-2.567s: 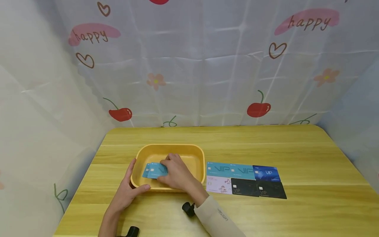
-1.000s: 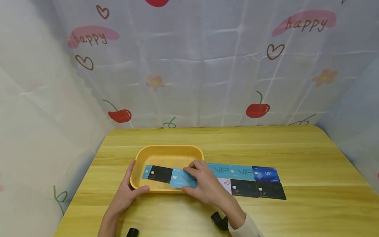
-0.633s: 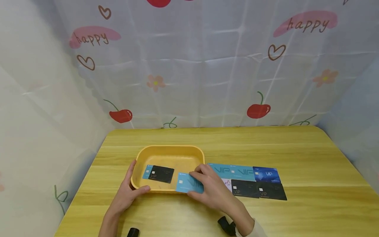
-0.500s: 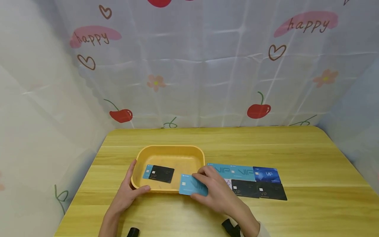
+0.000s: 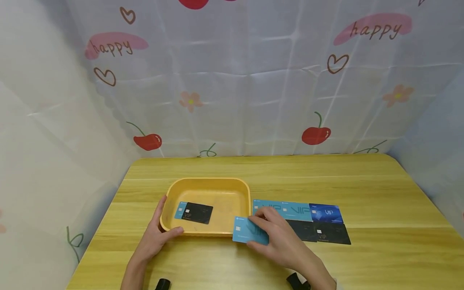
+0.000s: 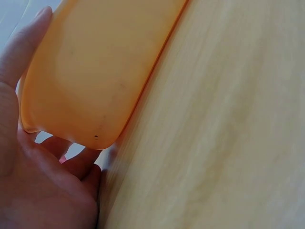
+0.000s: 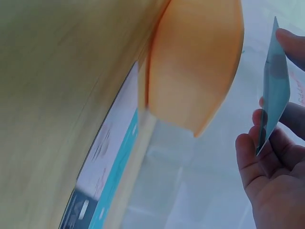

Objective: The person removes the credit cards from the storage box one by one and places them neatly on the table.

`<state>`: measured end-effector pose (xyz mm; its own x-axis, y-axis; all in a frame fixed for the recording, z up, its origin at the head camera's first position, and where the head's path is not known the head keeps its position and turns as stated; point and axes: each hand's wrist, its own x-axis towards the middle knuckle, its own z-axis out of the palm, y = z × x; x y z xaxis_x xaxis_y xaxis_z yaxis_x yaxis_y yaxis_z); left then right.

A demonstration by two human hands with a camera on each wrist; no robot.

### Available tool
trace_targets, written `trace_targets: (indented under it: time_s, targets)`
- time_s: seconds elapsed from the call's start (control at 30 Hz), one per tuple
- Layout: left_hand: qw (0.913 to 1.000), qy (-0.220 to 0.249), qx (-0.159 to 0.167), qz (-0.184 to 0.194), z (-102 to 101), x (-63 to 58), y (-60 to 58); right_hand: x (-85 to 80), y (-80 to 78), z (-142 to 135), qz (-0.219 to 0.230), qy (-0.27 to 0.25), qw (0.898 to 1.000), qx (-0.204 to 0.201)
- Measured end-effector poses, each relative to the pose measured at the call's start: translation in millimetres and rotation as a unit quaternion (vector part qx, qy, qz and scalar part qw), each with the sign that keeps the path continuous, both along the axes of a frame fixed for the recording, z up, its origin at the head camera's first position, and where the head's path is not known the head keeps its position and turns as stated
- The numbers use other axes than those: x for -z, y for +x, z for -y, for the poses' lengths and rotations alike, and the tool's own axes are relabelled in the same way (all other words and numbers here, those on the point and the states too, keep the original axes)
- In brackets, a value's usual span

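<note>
My right hand [image 5: 284, 241] pinches a light blue VIP card [image 5: 242, 231] between thumb and fingers, above the table at the basin's near right corner. The right wrist view shows this card [image 7: 276, 86] nearly edge-on, raised well off the table. My left hand [image 5: 154, 235] grips the near left corner of a yellow plastic basin [image 5: 208, 178], thumb along the near side and fingers round the end. Inside the basin, a black VIP card [image 5: 197, 213] partly covers another light blue card [image 5: 178, 211].
Right of the basin lie two rows of cards: light blue ones [image 5: 300, 210] and a dark blue one [image 5: 326, 213] behind, black ones [image 5: 333, 234] in front. A pink card [image 7: 112, 138] shows in the right wrist view. A patterned sheet [image 5: 250, 104] hangs behind the table.
My right hand has lifted the light blue card out of the basin and carried it right and nearer, past the rim, uncovering the black card. My left hand has stayed put.
</note>
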<state>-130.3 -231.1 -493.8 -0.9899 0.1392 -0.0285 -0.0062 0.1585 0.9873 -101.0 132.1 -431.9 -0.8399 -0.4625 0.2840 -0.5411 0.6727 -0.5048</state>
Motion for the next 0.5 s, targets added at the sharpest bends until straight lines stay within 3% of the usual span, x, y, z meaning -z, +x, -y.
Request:
trace_targets:
  time_s: [0.3, 0.5]
  targets:
    - [0.9999, -0.008, -0.005, 0.004, 0.6, 0.2, 0.5, 8.3, 5.4, -19.6, 0.0, 0.004, 1.0, 0.006]
    - [1.0, -0.003, -0.002, 0.001, 0.3, 0.1, -0.2, 14.9, 9.7, -30.1, -0.027, 0.01, 1.0, 0.011]
